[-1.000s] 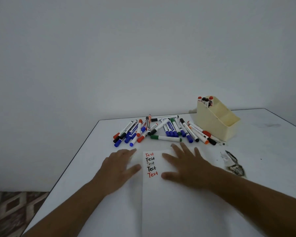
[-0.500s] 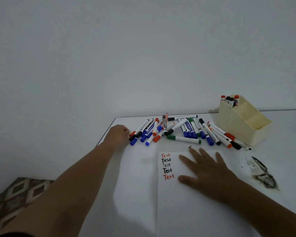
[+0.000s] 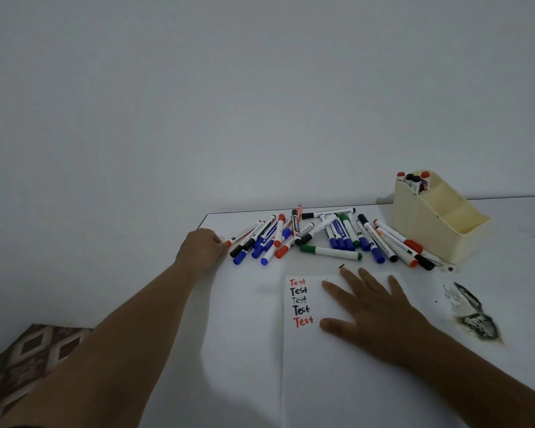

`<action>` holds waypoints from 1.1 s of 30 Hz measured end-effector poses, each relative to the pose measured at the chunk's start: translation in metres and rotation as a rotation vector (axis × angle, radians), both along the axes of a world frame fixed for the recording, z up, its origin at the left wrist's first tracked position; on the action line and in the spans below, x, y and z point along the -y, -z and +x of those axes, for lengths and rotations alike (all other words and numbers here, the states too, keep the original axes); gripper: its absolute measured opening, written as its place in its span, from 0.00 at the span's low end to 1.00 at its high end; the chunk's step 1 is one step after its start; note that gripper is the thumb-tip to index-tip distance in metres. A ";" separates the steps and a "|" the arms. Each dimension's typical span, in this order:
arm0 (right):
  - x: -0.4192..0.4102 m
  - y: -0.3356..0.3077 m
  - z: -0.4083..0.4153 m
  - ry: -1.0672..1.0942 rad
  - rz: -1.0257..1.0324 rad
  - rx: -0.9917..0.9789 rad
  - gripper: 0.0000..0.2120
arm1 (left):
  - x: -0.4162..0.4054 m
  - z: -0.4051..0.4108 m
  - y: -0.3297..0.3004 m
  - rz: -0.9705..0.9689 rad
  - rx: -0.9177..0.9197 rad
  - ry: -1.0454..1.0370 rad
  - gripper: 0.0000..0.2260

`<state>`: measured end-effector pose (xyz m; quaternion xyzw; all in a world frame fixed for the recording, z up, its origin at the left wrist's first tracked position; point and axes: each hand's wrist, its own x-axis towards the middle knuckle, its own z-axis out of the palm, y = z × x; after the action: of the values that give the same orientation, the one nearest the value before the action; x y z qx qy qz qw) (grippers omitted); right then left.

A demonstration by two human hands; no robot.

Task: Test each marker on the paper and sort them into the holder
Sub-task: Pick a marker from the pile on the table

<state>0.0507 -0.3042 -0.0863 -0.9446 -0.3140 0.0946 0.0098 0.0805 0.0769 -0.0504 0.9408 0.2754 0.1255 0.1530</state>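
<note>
Head view: the left hand (image 3: 202, 247) reaches to the left end of the marker pile (image 3: 325, 236) at mid-frame, fingers curled at the orange-capped end of the leftmost marker (image 3: 244, 234); whether it actually grips that marker cannot be told. The right hand (image 3: 374, 307) lies flat and released, fingers spread, on the paper (image 3: 337, 381) in the lower centre. Down the paper's upper left edge runs "Test" five times in red and black. The pile lies just above the paper, with blue, black, red and green caps mixed; a green marker (image 3: 331, 252) lies crosswise nearest the paper. The holder (image 3: 430, 230), cream-coloured, stands at the right of the pile, touching its right end, with a few red and black markers upright in its back compartment. A dark stain (image 3: 476, 322) marks the table (image 3: 244, 350) at right.
</note>
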 end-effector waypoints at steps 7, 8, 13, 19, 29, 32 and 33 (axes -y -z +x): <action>0.000 0.003 0.001 0.038 0.084 0.050 0.45 | 0.000 -0.042 -0.002 -0.120 0.183 -0.041 0.13; 0.000 0.003 0.001 0.047 0.098 0.060 0.46 | 0.001 -0.048 -0.001 -0.187 0.219 -0.045 0.14; -0.001 -0.001 -0.001 0.042 0.006 0.000 0.48 | 0.019 -0.090 0.004 -0.503 0.424 -0.063 0.13; -0.004 -0.013 -0.005 0.032 -0.128 0.040 0.51 | 0.071 -0.129 -0.007 -0.742 0.528 0.112 0.05; -0.036 -0.070 -0.054 0.232 1.414 -0.551 0.12 | 0.138 -0.160 -0.038 -0.663 0.361 0.485 0.03; -0.046 -0.074 -0.065 0.273 1.559 -0.595 0.07 | 0.152 -0.156 -0.031 -0.514 0.294 0.545 0.06; -0.048 -0.073 -0.067 0.274 1.564 -0.577 0.06 | 0.157 -0.155 -0.030 -0.470 0.283 0.552 0.08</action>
<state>-0.0160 -0.2561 -0.0130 -0.6342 -0.1569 0.0856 0.7522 -0.0741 -0.0804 -0.0203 0.8922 0.0093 0.1416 0.4288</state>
